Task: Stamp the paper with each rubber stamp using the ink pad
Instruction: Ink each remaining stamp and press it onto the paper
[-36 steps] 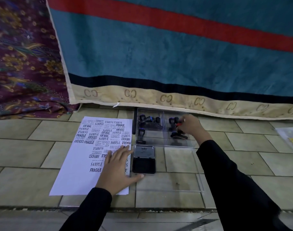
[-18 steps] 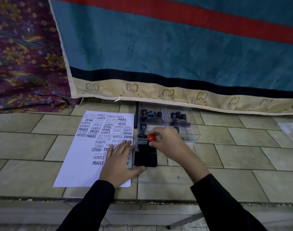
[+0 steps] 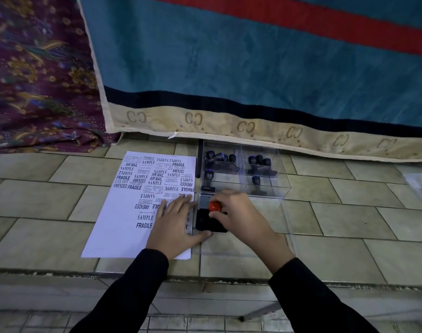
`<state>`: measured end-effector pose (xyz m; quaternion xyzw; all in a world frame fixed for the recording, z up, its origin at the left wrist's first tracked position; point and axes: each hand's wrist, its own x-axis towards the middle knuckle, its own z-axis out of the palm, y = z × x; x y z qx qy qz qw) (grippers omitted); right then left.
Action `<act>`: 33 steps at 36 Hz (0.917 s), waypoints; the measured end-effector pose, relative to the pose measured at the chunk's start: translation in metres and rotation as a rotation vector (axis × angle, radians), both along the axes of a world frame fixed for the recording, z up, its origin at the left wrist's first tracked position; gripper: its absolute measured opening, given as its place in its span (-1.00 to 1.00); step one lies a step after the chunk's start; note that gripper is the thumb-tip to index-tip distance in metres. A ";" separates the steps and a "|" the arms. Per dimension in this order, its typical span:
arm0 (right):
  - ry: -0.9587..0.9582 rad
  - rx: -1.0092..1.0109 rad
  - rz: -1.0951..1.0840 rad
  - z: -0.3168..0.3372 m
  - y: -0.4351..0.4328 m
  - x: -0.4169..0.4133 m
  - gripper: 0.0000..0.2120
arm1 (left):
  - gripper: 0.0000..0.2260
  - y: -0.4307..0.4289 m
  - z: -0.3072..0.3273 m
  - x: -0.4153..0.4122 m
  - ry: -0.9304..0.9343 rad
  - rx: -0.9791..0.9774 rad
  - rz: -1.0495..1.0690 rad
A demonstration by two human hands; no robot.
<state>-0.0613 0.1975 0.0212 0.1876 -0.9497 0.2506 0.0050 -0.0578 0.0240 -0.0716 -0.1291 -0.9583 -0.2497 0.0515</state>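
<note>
**Red-knobbed stamp over ink pad, centre frame**

Spreading across the lower half of the frame: beige tiled floor (image 3: pixel 337 219). Hanging over the upper half: teal blanket (image 3: pixel 229 68) with a red stripe and a beige hem; bunching at upper left, purple patterned cloth (image 3: pixel 32 75).

Lying left of centre: paper (image 3: pixel 123 212), already carrying many black prints such as SAMPLE, FRAGILE, AIR MAIL. Pressing flat on its lower right part with fingers spread open: left hand (image 3: pixel 174 224), thumb reaching to the near edge of the ink pad (image 3: pixel 208 222).

Gripping the red-knobbed stamp (image 3: pixel 214 206) with fingers closed around it: right hand (image 3: pixel 238 215), holding it over the open ink pad just right of the paper; contact with the ink hidden.

Sitting just above the pad: clear plastic box (image 3: pixel 272 188), holding the dark stamps (image 3: pixel 219 158) in its compartments.
</note>
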 end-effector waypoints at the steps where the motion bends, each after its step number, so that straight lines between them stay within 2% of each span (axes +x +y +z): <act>1: 0.001 0.006 0.002 0.000 0.000 0.000 -0.81 | -0.21 0.000 0.000 0.000 -0.002 -0.001 0.000; 13: 0.037 0.024 -0.009 -0.007 -0.002 0.000 -0.80 | -0.21 0.000 0.000 0.000 -0.003 0.005 -0.003; 19: 0.068 0.097 0.005 -0.009 -0.003 0.000 -0.81 | -0.19 0.000 -0.001 -0.001 -0.007 0.003 0.002; 33: 0.038 0.146 0.009 -0.013 -0.005 -0.001 -0.86 | -0.21 0.001 -0.002 0.000 -0.001 -0.010 0.007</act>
